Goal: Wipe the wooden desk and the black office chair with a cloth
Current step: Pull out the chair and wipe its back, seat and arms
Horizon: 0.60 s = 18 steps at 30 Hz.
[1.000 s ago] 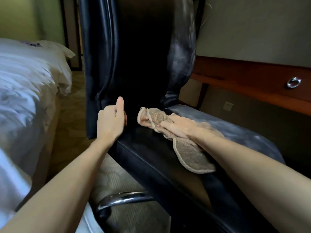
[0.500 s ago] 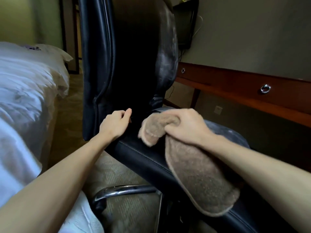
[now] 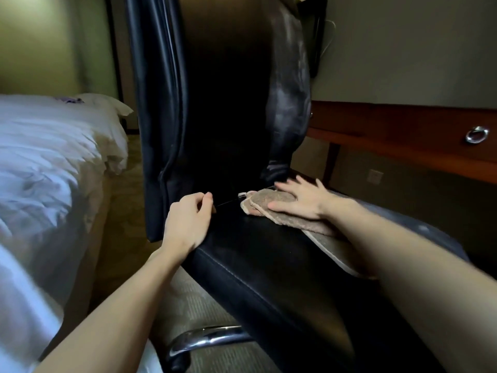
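The black office chair [image 3: 228, 103] fills the middle of the view, its seat [image 3: 269, 265] running toward me. A beige cloth [image 3: 258, 205] lies flat on the seat close to the crease under the backrest. My right hand [image 3: 298, 200] presses on the cloth with its fingers straight and spread. My left hand [image 3: 188, 219] rests on the seat's rear left corner, fingers curled, thumb against the forefinger, nothing seen in it. The wooden desk [image 3: 403, 130] runs along the wall to the right of the chair.
A bed with white bedding [image 3: 53, 157] stands close on the left, with a strip of carpet between it and the chair. A chrome armrest bar [image 3: 209, 337] curves below the seat. The desk drawer has a ring handle [image 3: 477, 135]. A dark screen [image 3: 318, 36] hangs behind the backrest.
My right hand, which held the cloth bunched and lifted half a second ago, now lays it flat on the seat near the backrest. My left hand stays at the seat's rear corner.
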{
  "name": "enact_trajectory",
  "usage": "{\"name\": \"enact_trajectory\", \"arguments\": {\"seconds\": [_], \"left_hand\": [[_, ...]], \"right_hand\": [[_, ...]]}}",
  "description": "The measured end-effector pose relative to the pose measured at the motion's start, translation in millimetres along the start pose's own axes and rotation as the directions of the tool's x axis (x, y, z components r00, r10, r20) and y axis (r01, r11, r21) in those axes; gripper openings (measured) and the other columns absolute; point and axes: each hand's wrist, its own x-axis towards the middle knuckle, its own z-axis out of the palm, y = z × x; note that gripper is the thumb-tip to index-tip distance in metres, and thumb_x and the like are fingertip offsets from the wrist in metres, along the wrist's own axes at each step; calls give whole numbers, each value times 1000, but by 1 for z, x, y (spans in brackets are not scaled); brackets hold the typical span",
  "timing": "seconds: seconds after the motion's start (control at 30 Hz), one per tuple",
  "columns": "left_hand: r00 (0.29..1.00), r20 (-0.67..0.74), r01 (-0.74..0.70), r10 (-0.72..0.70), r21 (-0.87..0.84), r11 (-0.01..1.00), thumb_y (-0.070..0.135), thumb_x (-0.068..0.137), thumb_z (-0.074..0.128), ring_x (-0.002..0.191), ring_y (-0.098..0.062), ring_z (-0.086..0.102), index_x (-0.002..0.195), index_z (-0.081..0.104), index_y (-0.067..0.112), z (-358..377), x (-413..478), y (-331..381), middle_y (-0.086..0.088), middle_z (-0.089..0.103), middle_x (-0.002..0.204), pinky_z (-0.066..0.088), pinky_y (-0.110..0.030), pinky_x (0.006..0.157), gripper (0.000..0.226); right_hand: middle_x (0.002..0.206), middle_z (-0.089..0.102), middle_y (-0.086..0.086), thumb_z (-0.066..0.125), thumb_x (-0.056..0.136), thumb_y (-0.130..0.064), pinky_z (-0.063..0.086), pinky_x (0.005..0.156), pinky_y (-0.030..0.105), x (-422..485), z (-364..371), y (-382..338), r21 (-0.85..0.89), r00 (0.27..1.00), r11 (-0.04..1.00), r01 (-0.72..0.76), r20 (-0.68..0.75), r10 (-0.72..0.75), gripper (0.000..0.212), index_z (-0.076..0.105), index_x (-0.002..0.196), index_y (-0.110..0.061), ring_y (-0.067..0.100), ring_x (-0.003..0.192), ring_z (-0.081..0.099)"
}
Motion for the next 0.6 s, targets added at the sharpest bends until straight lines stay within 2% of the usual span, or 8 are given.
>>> {"name": "enact_trajectory", "arguments": {"seconds": [0.1, 0.23, 0.3, 0.37, 0.4, 0.43, 0.53, 0.6], "left_hand": [[1000, -8, -5, 4, -9, 1000, 45, 106, 43, 63, -10, 65, 68, 66, 23, 4, 5, -3, 4, 69, 63, 52, -35, 70, 49], [1000, -20, -20, 20, -16, 1000, 44, 106, 43, 64, -11, 65, 67, 67, 23, 9, 7, -2, 4, 69, 64, 49, -35, 69, 50], [1000, -23, -15, 14, -28, 1000, 43, 106, 43, 66, -11, 65, 67, 67, 23, 8, 8, -2, 4, 69, 64, 47, -35, 69, 50], [999, -32, -16, 14, -43, 999, 42, 106, 43, 67, -13, 65, 67, 67, 23, 7, 6, -1, 5, 69, 65, 46, -35, 69, 49], [1000, -31, -8, 7, -50, 999, 41, 106, 43, 69, -15, 65, 68, 67, 23, 6, 4, 0, 4, 69, 66, 46, -35, 70, 49], [1000, -21, 4, -5, -51, 999, 41, 106, 43, 72, -18, 66, 69, 67, 23, 4, 2, 1, 4, 69, 67, 47, -37, 72, 48], [999, 5, 34, -34, -34, 999, 42, 106, 41, 78, -28, 64, 73, 65, 21, -3, -5, 7, -1, 69, 71, 51, -44, 77, 46], [999, 10, 36, -36, -16, 999, 42, 106, 41, 77, -30, 63, 73, 64, 19, -6, -10, 10, -2, 67, 70, 49, -45, 75, 46]], "right_hand": [[167, 29, -7, 29, 81, -93, 12, 125, 54, 6, 24, 7, 97, 998, 995, -2, -70, 8, 93, 31, 158, -41, 19, 155, 21], [164, 34, -6, 40, 88, -83, 20, 120, 45, -9, 25, 5, 129, 994, 992, 10, -105, 3, 81, 36, 156, -39, 25, 149, 34], [153, 50, -2, 44, 89, -79, 32, 106, 42, -24, 24, -2, 163, 989, 987, -6, -145, 30, 71, 48, 147, -38, 29, 139, 46], [124, 67, 2, 45, 87, -78, 36, 87, 38, -39, 27, -12, 205, 976, 978, -48, -198, 89, 56, 62, 119, -35, 31, 122, 59], [113, 69, 1, 45, 88, -77, 37, 83, 37, -47, 27, -18, 232, 968, 971, -61, -223, 115, 52, 62, 107, -32, 31, 115, 62], [110, 70, 1, 46, 90, -76, 37, 81, 37, -56, 27, -25, 256, 962, 964, -71, -238, 134, 52, 64, 105, -29, 30, 113, 63], [114, 73, 2, 45, 93, -72, 40, 83, 37, -96, 24, -51, 253, 958, 967, -31, -269, 101, 58, 69, 118, -26, 29, 112, 64], [103, 74, 2, 42, 90, -75, 43, 80, 36, -126, 27, -68, 224, 958, 974, 43, -286, 23, 56, 70, 102, -28, 29, 104, 67]]}}
